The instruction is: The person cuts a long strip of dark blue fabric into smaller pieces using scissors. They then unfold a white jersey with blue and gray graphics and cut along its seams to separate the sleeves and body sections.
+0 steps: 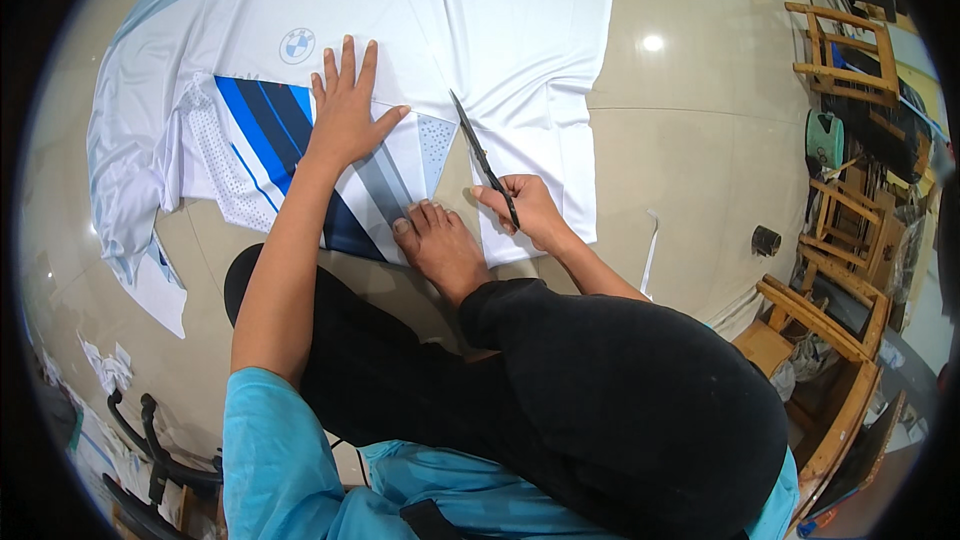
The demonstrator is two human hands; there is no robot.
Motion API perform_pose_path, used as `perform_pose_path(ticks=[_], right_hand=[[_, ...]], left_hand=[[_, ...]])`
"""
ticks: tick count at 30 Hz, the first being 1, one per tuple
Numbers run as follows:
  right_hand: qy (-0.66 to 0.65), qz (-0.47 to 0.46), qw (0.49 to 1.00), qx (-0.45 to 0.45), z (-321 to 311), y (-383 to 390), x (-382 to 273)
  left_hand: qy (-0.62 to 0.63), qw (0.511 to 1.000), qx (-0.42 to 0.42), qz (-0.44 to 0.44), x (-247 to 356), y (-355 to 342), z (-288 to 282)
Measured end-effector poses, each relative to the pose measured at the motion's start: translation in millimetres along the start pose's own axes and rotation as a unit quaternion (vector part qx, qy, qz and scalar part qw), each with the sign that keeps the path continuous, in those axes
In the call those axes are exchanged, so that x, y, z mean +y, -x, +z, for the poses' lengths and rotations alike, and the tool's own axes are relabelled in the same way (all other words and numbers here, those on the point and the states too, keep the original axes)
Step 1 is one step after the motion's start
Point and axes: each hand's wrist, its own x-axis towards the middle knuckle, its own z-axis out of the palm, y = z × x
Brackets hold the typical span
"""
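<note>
Head view, looking down at glossy beige tiled floor (690, 170). Left hand (345, 110), fingers spread flat, pressing down white jersey fabric with blue and grey stripes (270, 130), likely keeping it taut for cutting. Right hand (530, 210), fingers curled around handles of dark metal scissors (480, 155), blades pointing away along fabric edge. Bare foot (440, 245) pinning near edge.

Wooden chair frames (840, 50) stack well to the right of the right hand, a green container (825, 138) among them. White fabric scraps (108, 368) lie on the pale tiled floor (690, 160) below the left hand.
</note>
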Motion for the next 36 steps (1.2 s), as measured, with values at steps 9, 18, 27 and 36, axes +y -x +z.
perform_pose_path(ticks=[9,18,27,36], right_hand=[[0.013,-0.005,1.000,0.006,8,-2,-4],[0.009,0.004,1.000,0.013,10,-7,0],[-0.003,0.002,1.000,0.006,13,-6,1],[-0.003,0.005,1.000,0.020,17,-14,-2]], left_hand=[[-0.005,1.000,0.002,0.002,-3,0,2],[-0.006,1.000,-0.008,-0.003,-3,0,1],[-0.012,1.000,-0.010,-0.004,-4,1,0],[-0.006,1.000,-0.003,0.002,-6,1,1]])
